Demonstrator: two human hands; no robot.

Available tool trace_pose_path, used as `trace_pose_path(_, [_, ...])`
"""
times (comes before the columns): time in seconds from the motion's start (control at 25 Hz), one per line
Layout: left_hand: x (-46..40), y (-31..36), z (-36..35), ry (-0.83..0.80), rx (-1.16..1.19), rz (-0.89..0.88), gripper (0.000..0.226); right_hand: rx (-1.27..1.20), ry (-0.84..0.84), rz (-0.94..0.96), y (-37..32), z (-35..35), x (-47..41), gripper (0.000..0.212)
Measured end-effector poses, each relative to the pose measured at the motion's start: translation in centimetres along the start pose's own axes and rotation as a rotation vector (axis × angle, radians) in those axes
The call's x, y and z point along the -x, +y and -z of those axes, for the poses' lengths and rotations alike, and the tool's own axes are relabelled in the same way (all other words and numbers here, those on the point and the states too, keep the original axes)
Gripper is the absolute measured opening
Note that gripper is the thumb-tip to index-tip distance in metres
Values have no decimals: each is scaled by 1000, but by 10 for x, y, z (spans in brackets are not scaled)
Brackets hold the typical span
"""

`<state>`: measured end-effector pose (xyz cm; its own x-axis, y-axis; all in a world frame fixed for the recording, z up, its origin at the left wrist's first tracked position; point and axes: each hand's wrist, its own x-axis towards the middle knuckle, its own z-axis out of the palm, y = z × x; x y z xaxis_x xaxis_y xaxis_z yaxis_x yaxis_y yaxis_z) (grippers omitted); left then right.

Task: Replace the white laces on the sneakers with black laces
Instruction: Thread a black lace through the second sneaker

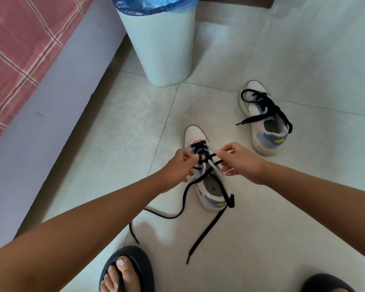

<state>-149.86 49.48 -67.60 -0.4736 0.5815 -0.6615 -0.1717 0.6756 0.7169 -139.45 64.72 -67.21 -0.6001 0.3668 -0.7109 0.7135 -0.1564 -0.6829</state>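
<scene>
black lace half threaded on the near sneaker

we see a tall white plastic bin (164,49) standing on the pale tiled floor (282,60) at the top of the view, lined with a blue plastic bag (154,3) folded over its rim; we cannot tell what lies inside it. left of it runs a pink checked bedcover (19,49) over a pale bed side.

the near white sneaker with pastel pink, lilac and yellow panels (206,171) sits on the floor in the middle, its long axis running away from us, toe pointing toward the bin and heel toward our feet. a flat black lace (211,226) is crossed through its upper eyelets, and both loose ends trail past the heel onto the tiles, one curling left, one running straight down.

our left hand (177,167) pinches the lace at the left side of the tongue, fingers curled. our right hand (240,163) pinches the lace on the right side, just beside the eyelets.

the second matching white sneaker (263,121) lies well apart to the right, toe also pointing away, already threaded with a black lace left untied across its opening.

our feet in dark slide sandals (131,268) show at the bottom edge.
</scene>
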Motion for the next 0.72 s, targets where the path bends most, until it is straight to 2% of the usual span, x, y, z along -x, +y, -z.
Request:
trace_pose_path(0.08, [9, -11, -1, 7, -230, -26, 31, 291, 98, 33, 2, 2, 12, 24])
trace_pose_path(0.2, [18, -31, -10, -42, -534, -130, 26, 566, 147, 133, 15, -5, 35, 23])
trace_pose_path(0.28, [23, -34, -15, -30, -597, -215, 25, 761, 141, 218, 22, -15, 45, 21])
trace_pose_path(0.36, [35, -27, -17, 20, -558, -310, 23, 959, 104, 245, 24, -23, 46, 25])
trace_pose_path(0.4, [43, -23, -18, 32, -534, -343, 21, 953, 106, 227, 24, -27, 45, 25])
trace_pose_path(0.48, [58, -16, -20, -3, -579, -400, 16, 727, 146, 157, 18, -33, 46, 27])
trace_pose_path(0.6, [84, -9, -23, -47, -836, -695, 26, 308, 142, 74, 11, -40, 47, 47])
trace_pose_path(0.68, [87, -13, -24, -68, -983, -903, 34, 155, 85, 7, 6, -40, 54, 44])
trace_pose_path(0.72, [86, -11, -22, -45, -1025, -901, 36, 120, 62, -8, 4, -38, 58, 39])
